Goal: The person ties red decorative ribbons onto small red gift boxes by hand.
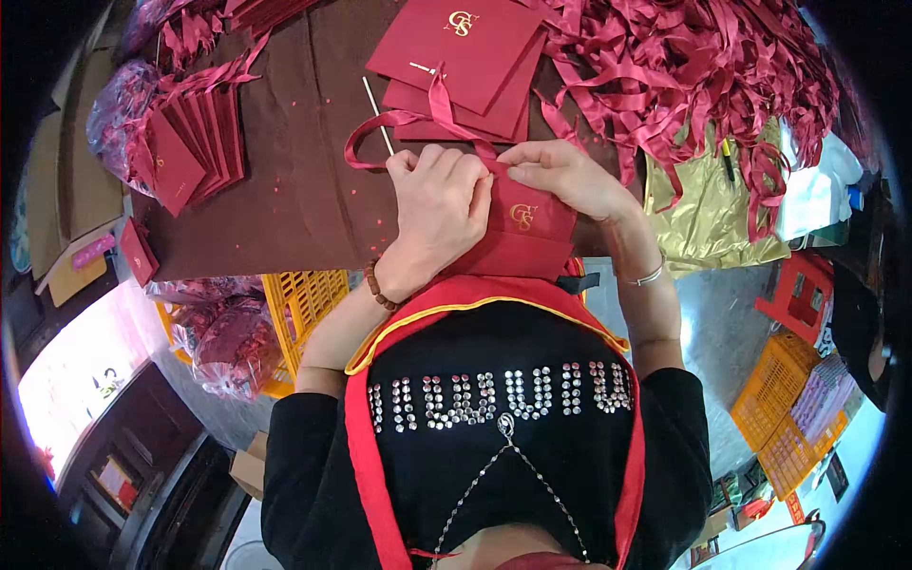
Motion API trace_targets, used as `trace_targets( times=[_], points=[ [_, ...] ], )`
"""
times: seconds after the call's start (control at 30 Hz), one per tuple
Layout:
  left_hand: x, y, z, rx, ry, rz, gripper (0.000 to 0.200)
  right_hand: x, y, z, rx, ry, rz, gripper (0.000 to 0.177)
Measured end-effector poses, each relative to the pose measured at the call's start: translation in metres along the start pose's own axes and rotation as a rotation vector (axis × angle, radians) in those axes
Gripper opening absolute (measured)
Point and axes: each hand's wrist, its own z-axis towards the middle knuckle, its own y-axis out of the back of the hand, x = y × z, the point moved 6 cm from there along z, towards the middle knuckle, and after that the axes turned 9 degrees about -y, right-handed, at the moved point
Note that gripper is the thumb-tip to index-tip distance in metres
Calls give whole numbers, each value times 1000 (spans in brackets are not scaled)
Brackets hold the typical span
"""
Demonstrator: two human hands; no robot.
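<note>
A small dark red paper bag with gold "GS" lettering lies in front of me at the table's near edge. My left hand is closed at its upper left corner, with a thin pale stick coming out on the little-finger side. Its fingertips and the stick's other end are hidden. With thumb and fingers, my right hand grips the bag's top edge. A red ribbon runs down to the bag between my hands and loops left behind my left hand.
Several larger red bags are stacked just beyond. A big heap of red ribbons covers the back right, above gold wrapping. Small red bags stand fanned out at left on the brown table. Yellow crates are below.
</note>
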Motion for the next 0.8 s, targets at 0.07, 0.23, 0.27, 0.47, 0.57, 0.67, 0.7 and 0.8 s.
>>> trace_targets(
  times=[0.07, 0.23, 0.27, 0.47, 0.57, 0.67, 0.7, 0.8],
  points=[
    [-3, 0, 2, 5, -18, 18, 12, 2, -2, 0, -2, -2, -16, 28],
    [-6, 5, 1, 42, -32, 65, 12, 3, -4, -3, -25, -7, -72, 29],
    [-3, 5, -1, 43, -33, 65, 12, 4, -4, -5, -41, -18, -105, 30],
    [16, 9, -12, -18, 146, -105, 6, 0, 2, -9, 27, -39, 47, 28],
    [14, 12, -12, -51, 130, -151, 5, -3, 6, -4, 46, -2, 82, 27],
    [11, 13, -12, -46, 107, -108, 7, -4, 6, -2, 58, 2, 97, 28],
    [10, 14, -11, -48, 92, -54, 8, -5, 5, -2, 63, -15, 95, 28],
    [4, 14, -8, -38, 56, -41, 9, -2, 3, -2, 74, -13, 107, 28]
  ],
)
